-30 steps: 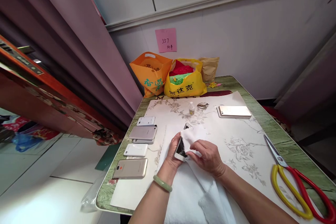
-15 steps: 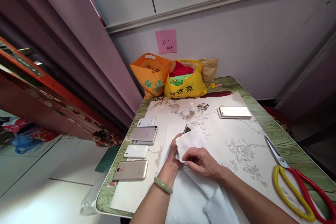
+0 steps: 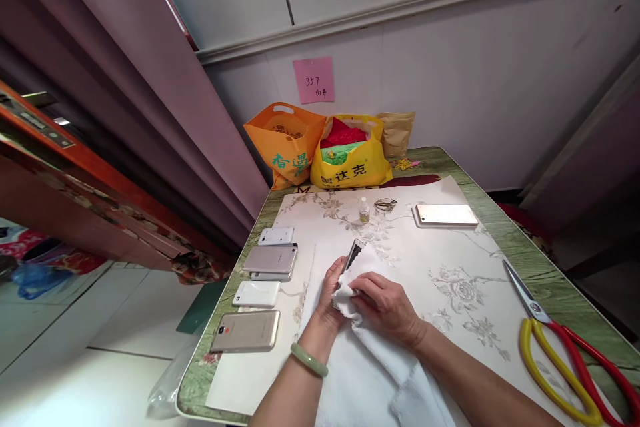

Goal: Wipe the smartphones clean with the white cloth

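Take the small white-capped bottle [image 3: 365, 211] as your landmark: your work lies on the near side of it, toward you. There your left hand [image 3: 331, 290] grasps a phone [image 3: 353, 253], wrapped around its left side, with the far end poking out and pointing toward the bottle. Your right hand [image 3: 387, 307] grips a white cloth [image 3: 367, 373] with bent fingers, laying it over most of the phone, so you cannot see the covered part; the rest of the cloth trails down toward you from the bottle's side. Just right of the bottle sit folded glasses [image 3: 385, 204], and farther right a gold phone [image 3: 447, 214] lies on a paler one. To the bottle's right and much nearer you, the scissors [image 3: 555, 340] rest with one yellow and one red handle. Well left of it, more phones lie in a column running toward you, the nearest gold-backed [image 3: 246, 331]. Beyond the bottle stand an orange bag [image 3: 290, 153] and a stuffed yellow bag [image 3: 353, 170].
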Demonstrator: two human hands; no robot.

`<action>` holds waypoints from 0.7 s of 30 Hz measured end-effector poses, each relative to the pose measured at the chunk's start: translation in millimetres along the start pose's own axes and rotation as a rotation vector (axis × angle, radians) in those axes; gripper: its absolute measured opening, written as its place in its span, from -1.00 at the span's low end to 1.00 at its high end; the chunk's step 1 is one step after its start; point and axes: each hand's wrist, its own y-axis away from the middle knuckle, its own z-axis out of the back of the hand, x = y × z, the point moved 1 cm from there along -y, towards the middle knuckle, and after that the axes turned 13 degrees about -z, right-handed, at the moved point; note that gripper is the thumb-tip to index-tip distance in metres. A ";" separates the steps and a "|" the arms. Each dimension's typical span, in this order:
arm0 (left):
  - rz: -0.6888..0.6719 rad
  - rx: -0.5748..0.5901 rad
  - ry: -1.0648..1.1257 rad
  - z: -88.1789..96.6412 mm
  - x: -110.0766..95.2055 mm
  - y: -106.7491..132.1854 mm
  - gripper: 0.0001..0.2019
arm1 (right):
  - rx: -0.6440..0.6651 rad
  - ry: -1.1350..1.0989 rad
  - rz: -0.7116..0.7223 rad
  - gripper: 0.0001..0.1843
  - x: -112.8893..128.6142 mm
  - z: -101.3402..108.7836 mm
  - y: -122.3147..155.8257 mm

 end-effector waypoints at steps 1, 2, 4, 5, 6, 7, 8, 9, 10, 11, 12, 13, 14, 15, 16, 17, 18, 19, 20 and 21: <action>0.010 0.000 0.001 0.1 0.1 -0.1 -0.73 | -0.036 0.009 -0.021 -0.76 -1.9 0.3 -0.4; 0.020 0.007 0.001 -0.5 0.2 -0.4 -0.75 | -0.076 0.019 -0.054 -0.73 -4.8 0.8 -1.2; 0.032 0.046 0.017 -3.6 0.2 -1.5 -0.77 | -0.148 0.045 -0.123 -0.61 -12.0 1.8 -3.3; 0.034 0.070 0.026 -5.6 0.1 -2.1 -0.78 | -0.171 0.061 -0.144 -0.55 -15.2 2.0 -4.3; 0.032 0.086 0.033 -7.6 -0.1 -2.7 -0.77 | -0.184 0.077 -0.152 -0.51 -17.7 2.0 -4.9; 0.030 0.098 0.037 -9.1 -0.3 -3.2 -0.76 | -0.194 0.091 -0.150 -0.47 -19.3 1.8 -5.2; 0.026 0.108 0.039 -10.0 -0.5 -3.6 -0.76 | -0.205 0.101 -0.144 -0.45 -20.0 1.4 -5.0; 0.026 0.118 0.039 -10.2 -0.6 -3.8 -0.76 | -0.218 0.106 -0.134 -0.44 -19.8 0.9 -4.4; 0.028 0.124 0.040 -9.7 -0.4 -3.9 -0.76 | -0.232 0.106 -0.121 -0.44 -19.0 0.4 -3.6; 0.034 0.130 0.040 -8.6 0.0 -3.9 -0.77 | -0.243 0.103 -0.103 -0.46 -17.9 0.1 -2.7; 0.041 0.132 0.043 -7.0 0.7 -4.0 -0.79 | -0.247 0.095 -0.082 -0.48 -16.5 -0.1 -1.9; 0.043 0.127 0.047 -5.1 1.5 -4.2 -0.80 | -0.237 0.085 -0.058 -0.50 -15.1 -0.2 -1.4; 0.036 0.112 0.052 -3.2 2.4 -4.5 -0.82 | -0.213 0.074 -0.037 -0.50 -13.7 -0.1 -1.2; 0.021 0.087 0.055 -1.3 3.3 -4.9 -0.84 | -0.183 0.061 -0.019 -0.49 -12.5 0.1 -1.4; 0.001 0.057 0.055 0.3 4.1 -5.4 -0.85 | -0.153 0.047 -0.006 -0.48 -11.4 0.5 -1.8; -0.017 0.027 0.053 1.4 4.8 -5.8 -0.85 | -0.129 0.032 0.004 -0.48 -10.3 1.1 -2.4; -0.026 0.002 0.049 2.1 5.3 -6.2 -0.84 | -0.111 0.017 0.013 -0.50 -9.0 1.7 -2.9; -0.020 -0.012 0.043 2.2 5.7 -6.5 -0.83 | -0.095 0.002 0.028 -0.53 -7.4 2.4 -3.3; -0.003 -0.015 0.039 2.0 6.0 -6.6 -0.81 | -0.079 -0.012 0.055 -0.58 -5.5 3.0 -3.4; 0.017 -0.008 0.036 1.5 6.1 -6.7 -0.79 | -0.062 -0.024 0.094 -0.63 -3.1 3.4 -3.2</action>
